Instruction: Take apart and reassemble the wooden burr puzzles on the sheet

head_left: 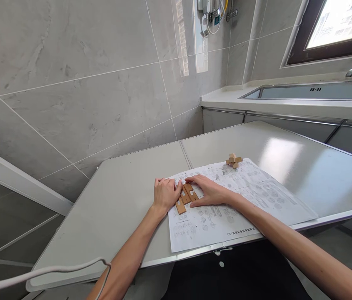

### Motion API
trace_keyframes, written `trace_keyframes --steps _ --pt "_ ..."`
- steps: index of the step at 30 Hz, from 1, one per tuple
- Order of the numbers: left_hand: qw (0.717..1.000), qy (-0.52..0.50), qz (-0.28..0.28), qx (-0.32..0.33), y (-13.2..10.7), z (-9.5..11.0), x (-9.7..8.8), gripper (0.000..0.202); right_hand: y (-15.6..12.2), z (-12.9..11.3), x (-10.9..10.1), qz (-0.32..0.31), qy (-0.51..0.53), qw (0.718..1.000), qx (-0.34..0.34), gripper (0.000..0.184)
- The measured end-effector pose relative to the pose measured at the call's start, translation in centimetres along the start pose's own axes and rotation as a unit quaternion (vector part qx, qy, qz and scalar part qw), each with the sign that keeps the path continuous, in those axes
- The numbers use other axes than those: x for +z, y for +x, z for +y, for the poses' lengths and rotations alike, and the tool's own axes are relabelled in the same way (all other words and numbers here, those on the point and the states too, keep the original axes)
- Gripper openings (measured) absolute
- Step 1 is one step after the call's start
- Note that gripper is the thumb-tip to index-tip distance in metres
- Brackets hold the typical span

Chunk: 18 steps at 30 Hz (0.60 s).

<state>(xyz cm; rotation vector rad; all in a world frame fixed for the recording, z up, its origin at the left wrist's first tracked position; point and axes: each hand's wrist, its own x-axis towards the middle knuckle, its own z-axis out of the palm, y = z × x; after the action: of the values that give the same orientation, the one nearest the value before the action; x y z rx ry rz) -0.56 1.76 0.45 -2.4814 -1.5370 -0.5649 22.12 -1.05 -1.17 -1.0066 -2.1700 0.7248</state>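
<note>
Several flat, notched wooden puzzle pieces lie side by side at a slant on a printed paper sheet. My left hand (165, 194) rests at their left side, fingers bent and thumb against them; it partly covers the left piece (180, 207). Next to that is the middle piece (185, 197). My right hand (208, 190) is curved around the right piece (192, 194), fingertips at its far end and thumb at its near end. The sheet (194, 237) carries small line drawings and text.
A small assembled wooden burr puzzle (233, 161) stands at the sheet's far edge. The pale folding table (128, 187) meets a grey tiled wall (101, 96). A sink (307, 91) and tap are at the back right. A white cable (53, 268) crosses the lower left.
</note>
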Motion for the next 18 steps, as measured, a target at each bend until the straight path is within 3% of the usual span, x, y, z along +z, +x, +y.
trace_keyframes --steps 9,18 --pt "1.000 -0.003 -0.021 -0.017 -0.06 0.02 -0.07 0.052 -0.09 -0.01 0.02 -0.001 0.002 1.000 0.001 0.090" --pt "1.000 -0.030 -0.007 0.004 0.19 -0.22 0.06 0.043 -0.03 0.09 -0.01 0.000 -0.005 1.000 -0.001 0.088"
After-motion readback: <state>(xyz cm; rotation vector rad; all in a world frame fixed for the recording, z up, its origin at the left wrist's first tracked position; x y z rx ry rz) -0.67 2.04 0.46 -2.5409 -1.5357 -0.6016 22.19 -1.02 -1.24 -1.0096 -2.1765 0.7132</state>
